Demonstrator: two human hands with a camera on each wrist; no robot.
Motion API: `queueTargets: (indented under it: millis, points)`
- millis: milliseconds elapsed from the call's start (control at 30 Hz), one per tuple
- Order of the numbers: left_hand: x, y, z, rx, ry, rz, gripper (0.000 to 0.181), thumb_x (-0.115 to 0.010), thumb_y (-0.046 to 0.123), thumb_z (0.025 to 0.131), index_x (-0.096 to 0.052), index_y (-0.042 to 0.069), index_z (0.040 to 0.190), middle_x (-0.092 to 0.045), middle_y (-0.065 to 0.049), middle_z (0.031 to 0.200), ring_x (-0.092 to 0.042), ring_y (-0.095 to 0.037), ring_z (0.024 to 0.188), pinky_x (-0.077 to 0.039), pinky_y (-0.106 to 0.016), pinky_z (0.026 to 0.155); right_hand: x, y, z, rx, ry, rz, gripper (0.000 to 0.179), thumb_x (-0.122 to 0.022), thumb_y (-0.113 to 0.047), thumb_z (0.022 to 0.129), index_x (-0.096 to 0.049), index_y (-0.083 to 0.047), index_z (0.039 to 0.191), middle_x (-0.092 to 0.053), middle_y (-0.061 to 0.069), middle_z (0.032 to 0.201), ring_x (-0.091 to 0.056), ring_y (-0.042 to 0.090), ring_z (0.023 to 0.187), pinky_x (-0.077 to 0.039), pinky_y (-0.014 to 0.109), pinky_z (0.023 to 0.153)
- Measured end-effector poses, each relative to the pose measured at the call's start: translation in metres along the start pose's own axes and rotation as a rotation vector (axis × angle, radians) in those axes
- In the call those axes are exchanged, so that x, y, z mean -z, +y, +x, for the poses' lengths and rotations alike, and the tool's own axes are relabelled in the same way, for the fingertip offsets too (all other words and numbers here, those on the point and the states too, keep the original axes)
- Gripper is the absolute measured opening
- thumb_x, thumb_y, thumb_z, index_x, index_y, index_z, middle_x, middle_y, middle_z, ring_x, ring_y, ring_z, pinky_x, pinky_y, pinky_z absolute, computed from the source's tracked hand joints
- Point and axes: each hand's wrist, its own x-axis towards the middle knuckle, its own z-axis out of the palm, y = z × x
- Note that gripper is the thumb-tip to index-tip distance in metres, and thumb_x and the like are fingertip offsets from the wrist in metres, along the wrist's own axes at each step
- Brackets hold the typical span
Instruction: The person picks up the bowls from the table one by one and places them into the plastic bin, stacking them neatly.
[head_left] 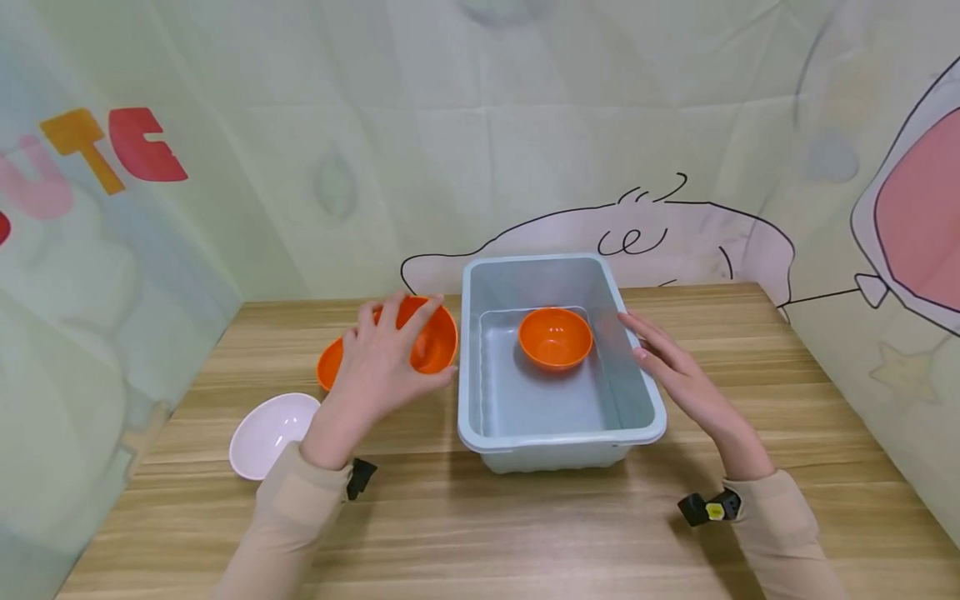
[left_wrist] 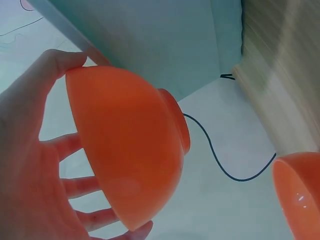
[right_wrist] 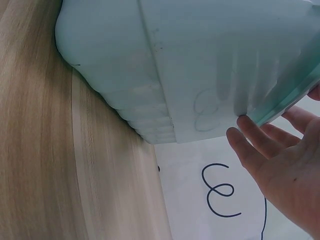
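Note:
My left hand (head_left: 382, 358) grips an orange bowl (head_left: 437, 337) by its rim, thumb on one side and fingers on the other. The bowl is tilted and held above the table, just left of a light blue plastic bin (head_left: 562, 437). In the left wrist view the held bowl (left_wrist: 130, 145) shows its outer side and foot. My right hand (head_left: 678, 371) touches the bin's right rim with its fingers; the right wrist view shows those fingers (right_wrist: 257, 140) along the rim's underside. Inside the bin sits another orange bowl (head_left: 555, 337), upright.
A further orange bowl (head_left: 328, 367) stands on the table behind my left hand, partly hidden. Nearer lies a white bowl (head_left: 266, 433), partly covered by my left forearm. The wooden table (head_left: 510, 533) meets printed fabric walls (head_left: 337, 167) at the back and sides.

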Motion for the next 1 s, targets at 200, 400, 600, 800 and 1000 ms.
queueTargets:
  millis: [200,400,600,800,1000]
  points:
    - [0.004,0.002,0.001,-0.005,0.034,-0.011,0.081,-0.069,0.057,0.073,-0.04,0.031,0.145,-0.033,-0.014,0.149,-0.032,-0.044,0.128,-0.037,-0.061,0.09,0.0,0.0,0.0,0.0,-0.004,0.001,0.048,-0.042,-0.03,0.103,-0.032,-0.029,0.15,-0.017,0.004,0.162,-0.021,0.037,0.146,-0.022,0.065,0.112]
    - [0.006,0.004,0.001,-0.018,0.059,-0.006,0.081,-0.07,0.057,0.073,-0.04,0.032,0.144,-0.033,-0.014,0.149,-0.032,-0.043,0.127,-0.037,-0.06,0.089,0.0,-0.001,0.0,0.001,-0.007,0.013,0.048,-0.042,-0.029,0.103,-0.032,-0.028,0.151,-0.017,0.004,0.162,-0.02,0.037,0.146,-0.021,0.065,0.112]
    - [0.008,0.006,0.002,-0.034,0.093,0.004,0.08,-0.069,0.057,0.073,-0.04,0.032,0.144,-0.034,-0.016,0.147,-0.033,-0.044,0.127,-0.037,-0.06,0.089,-0.001,-0.001,-0.001,0.015,-0.002,0.015,0.048,-0.041,-0.027,0.104,-0.032,-0.026,0.15,-0.018,0.005,0.161,-0.02,0.039,0.146,-0.021,0.066,0.112]
    - [0.011,0.009,0.004,-0.05,0.126,0.009,0.079,-0.069,0.056,0.074,-0.041,0.032,0.144,-0.035,-0.015,0.148,-0.035,-0.044,0.125,-0.038,-0.058,0.086,-0.001,-0.002,-0.001,0.022,-0.007,0.017,0.048,-0.041,-0.025,0.104,-0.032,-0.024,0.151,-0.017,0.007,0.162,-0.02,0.04,0.145,-0.021,0.067,0.111]
    - [0.015,0.014,0.008,-0.079,0.141,0.003,0.08,-0.071,0.056,0.073,-0.041,0.033,0.144,-0.034,-0.013,0.149,-0.035,-0.043,0.124,-0.038,-0.055,0.083,-0.001,-0.001,0.0,0.02,-0.003,0.016,0.048,-0.041,-0.026,0.103,-0.032,-0.025,0.151,-0.019,0.005,0.161,-0.022,0.038,0.145,-0.022,0.066,0.111]
